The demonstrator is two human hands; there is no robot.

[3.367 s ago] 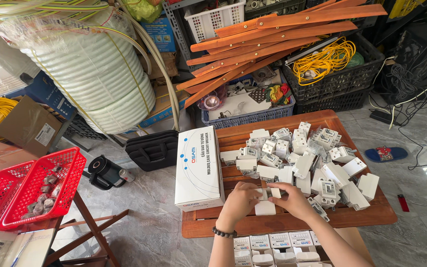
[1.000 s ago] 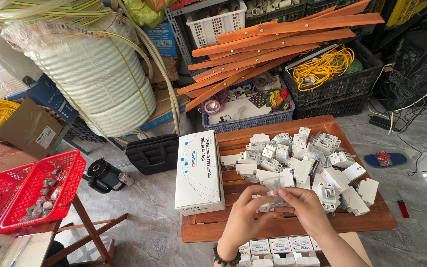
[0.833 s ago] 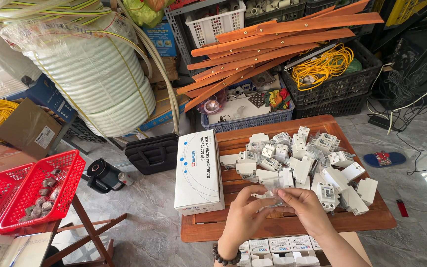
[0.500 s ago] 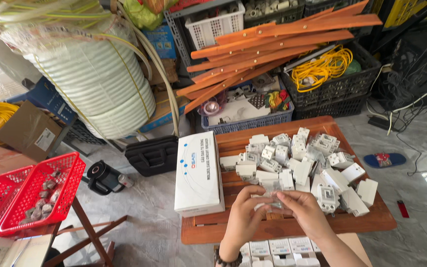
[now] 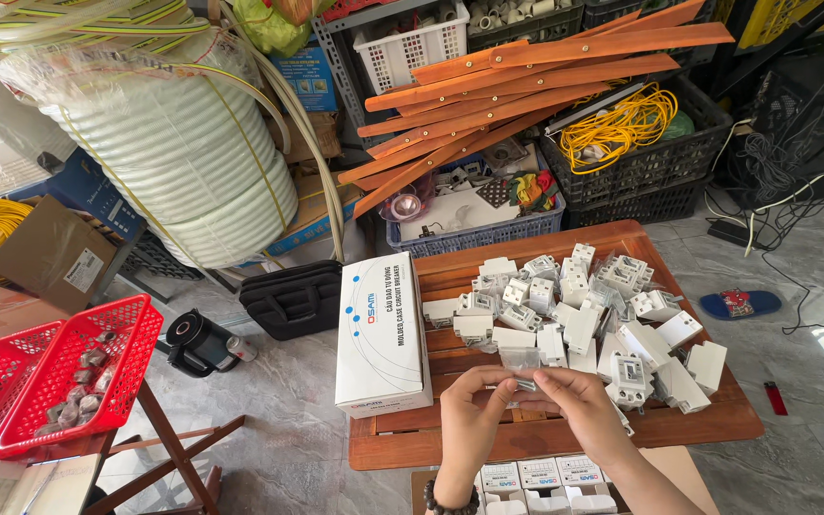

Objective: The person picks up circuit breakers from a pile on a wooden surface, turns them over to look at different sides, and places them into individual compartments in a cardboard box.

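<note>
My left hand [image 5: 470,412] and my right hand [image 5: 579,404] meet over the near edge of a low wooden table [image 5: 412,441]. Between their fingertips they pinch a small clear plastic bag [image 5: 521,364] with a little metal part in it. Just behind lies a heap of several small white electrical units [image 5: 579,310], some in clear bags. A long white cardboard box [image 5: 382,333] lies on the table's left side. Below my wrists is an open box with a row of white units [image 5: 538,475].
A red plastic basket [image 5: 45,381] of small parts stands on a stand at left. A big coil of white hose [image 5: 178,153], a black bag [image 5: 295,298], a black jug [image 5: 200,342], crates and orange wooden slats [image 5: 536,81] crowd the back. Grey tile floor at right holds a slipper [image 5: 739,303].
3.4 s ago my hands held a white unit low on the table. Since one second ago they hold the small clear bag raised between them and shift it only slightly.
</note>
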